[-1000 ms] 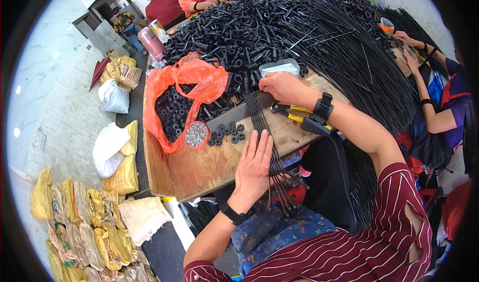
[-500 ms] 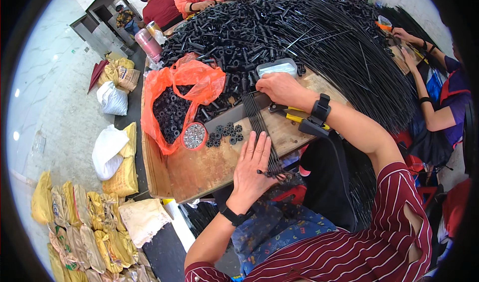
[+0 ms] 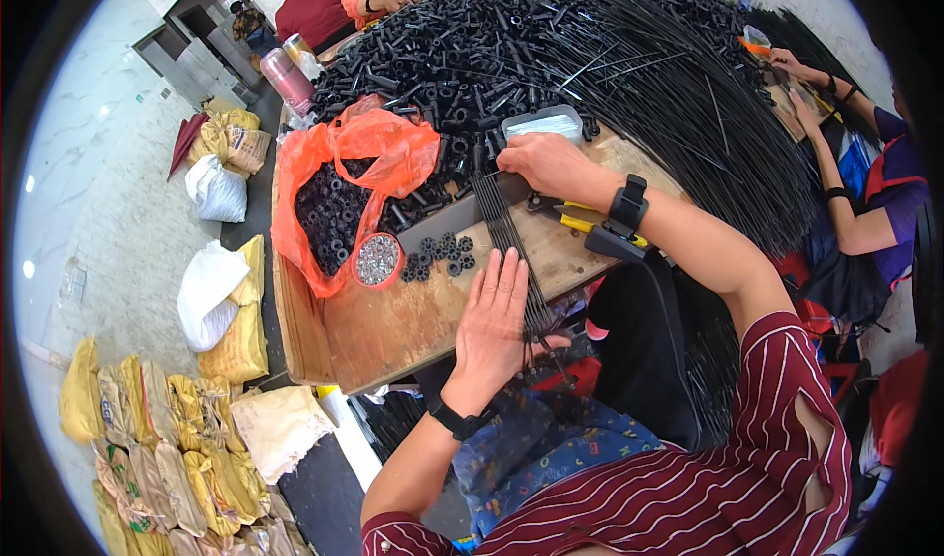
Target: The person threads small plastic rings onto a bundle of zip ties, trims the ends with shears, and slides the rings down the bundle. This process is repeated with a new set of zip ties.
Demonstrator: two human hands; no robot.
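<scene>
Several thin black rods point(image 3: 506, 224) lie side by side across the near table edge, their near ends sticking out past it. My left hand point(image 3: 492, 318) lies flat on the near part of these rods, fingers stretched out, its thumb showing beyond them on the other side. Near their far ends, my right hand point(image 3: 544, 162) is closed with the fingertips bent down; what they pinch is hidden. Just behind it stands a clear plastic box point(image 3: 510, 126) with pale thin pieces. Yellow-handled pliers point(image 3: 578, 224) lie by my right wrist. Small black ribbed caps point(image 3: 440, 253) sit left of the rods.
A red tub point(image 3: 378, 260) of small shiny metal parts stands beside an orange plastic bag point(image 3: 295, 217) of black rings. Black tubular parts point(image 3: 472, 55) and long black rods point(image 3: 678, 114) are heaped behind. A co-worker's arm point(image 3: 836, 177) is at the right.
My left thumb now shows out to the right beneath the rods. The near rod ends have shifted slightly toward me. My right hand has barely moved.
</scene>
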